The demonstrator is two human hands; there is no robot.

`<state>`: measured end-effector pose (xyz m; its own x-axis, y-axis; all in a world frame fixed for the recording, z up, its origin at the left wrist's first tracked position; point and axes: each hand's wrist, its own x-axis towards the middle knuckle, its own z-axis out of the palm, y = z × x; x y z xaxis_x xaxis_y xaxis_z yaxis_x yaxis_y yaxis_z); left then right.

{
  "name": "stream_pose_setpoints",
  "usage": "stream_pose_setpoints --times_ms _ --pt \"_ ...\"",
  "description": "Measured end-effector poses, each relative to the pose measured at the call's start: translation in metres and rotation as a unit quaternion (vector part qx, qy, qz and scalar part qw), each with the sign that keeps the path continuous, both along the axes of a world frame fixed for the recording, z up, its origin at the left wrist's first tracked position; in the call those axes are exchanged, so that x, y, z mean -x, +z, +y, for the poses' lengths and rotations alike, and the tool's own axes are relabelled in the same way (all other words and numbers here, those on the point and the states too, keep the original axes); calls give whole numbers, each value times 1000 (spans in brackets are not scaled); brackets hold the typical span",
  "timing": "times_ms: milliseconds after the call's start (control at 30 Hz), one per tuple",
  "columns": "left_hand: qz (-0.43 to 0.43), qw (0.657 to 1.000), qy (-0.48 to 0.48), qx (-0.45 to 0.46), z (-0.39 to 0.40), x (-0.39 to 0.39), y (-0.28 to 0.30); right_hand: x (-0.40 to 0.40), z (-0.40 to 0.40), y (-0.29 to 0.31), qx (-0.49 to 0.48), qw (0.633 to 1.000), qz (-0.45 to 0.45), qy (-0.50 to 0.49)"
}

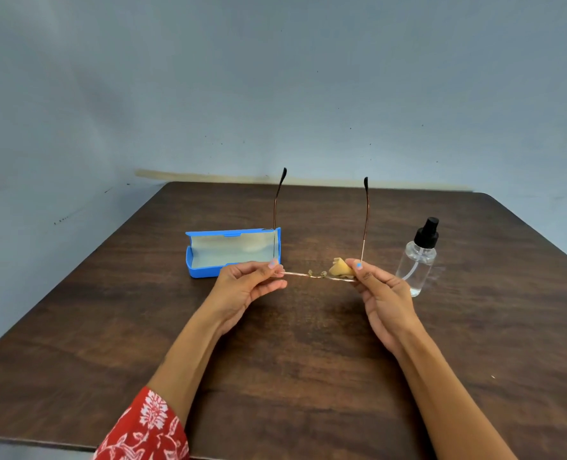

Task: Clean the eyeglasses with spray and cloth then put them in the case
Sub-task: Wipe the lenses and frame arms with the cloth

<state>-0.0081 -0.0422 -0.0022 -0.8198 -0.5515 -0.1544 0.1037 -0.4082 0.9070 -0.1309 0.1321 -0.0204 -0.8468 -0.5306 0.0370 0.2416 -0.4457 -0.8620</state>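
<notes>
Thin metal-framed eyeglasses [315, 275] hang in the air above the table, lenses edge-on toward me, both temples unfolded and pointing away with black tips. My left hand [247, 287] pinches the frame's left corner. My right hand [380, 293] pinches the right corner. A small yellow cloth [340, 267] lies crumpled on the table just behind the right lens. The blue glasses case [202, 270] stands open at the left, its pale lining showing. A clear spray bottle [418, 260] with a black pump top stands upright to the right of my right hand.
The dark wooden table [292, 360] ends at a grey-blue wall behind. A red patterned sleeve [149, 426] covers my left forearm near the front edge.
</notes>
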Motion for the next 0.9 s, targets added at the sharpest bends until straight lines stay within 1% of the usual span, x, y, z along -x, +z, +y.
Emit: stream_pose_setpoints --times_ms 100,200,267,333,433,533,667,733,833,867,900 --pt "0 1000 -3 26 -1 9 7 2 -1 0 18 1000 -22 -4" --pt "3 999 -3 42 -3 20 17 2 -3 3 23 997 -63 -38" --pt "20 999 5 39 -5 29 21 5 -1 4 34 992 -101 -66" --pt "34 999 24 18 -7 36 21 5 1 4 16 993 -98 -70" --pt "40 997 61 -30 -6 43 13 4 -3 -2 -54 995 -44 -70" --pt "31 995 79 -43 -2 43 8 -1 -9 -4 -112 989 14 -94" --pt "28 993 104 -48 5 41 7 -11 -13 -2 -100 991 40 -80" --pt "33 992 115 -41 6 40 6 -17 -17 -2 -119 987 73 -80" --pt "34 990 126 -44 7 40 9 -26 -23 -4 -164 959 192 -127" --pt "35 990 128 -45 7 40 10 -30 -25 -1 -165 944 244 -149" --pt "38 990 128 -45 8 39 10 -32 -27 3 -159 921 306 -183"
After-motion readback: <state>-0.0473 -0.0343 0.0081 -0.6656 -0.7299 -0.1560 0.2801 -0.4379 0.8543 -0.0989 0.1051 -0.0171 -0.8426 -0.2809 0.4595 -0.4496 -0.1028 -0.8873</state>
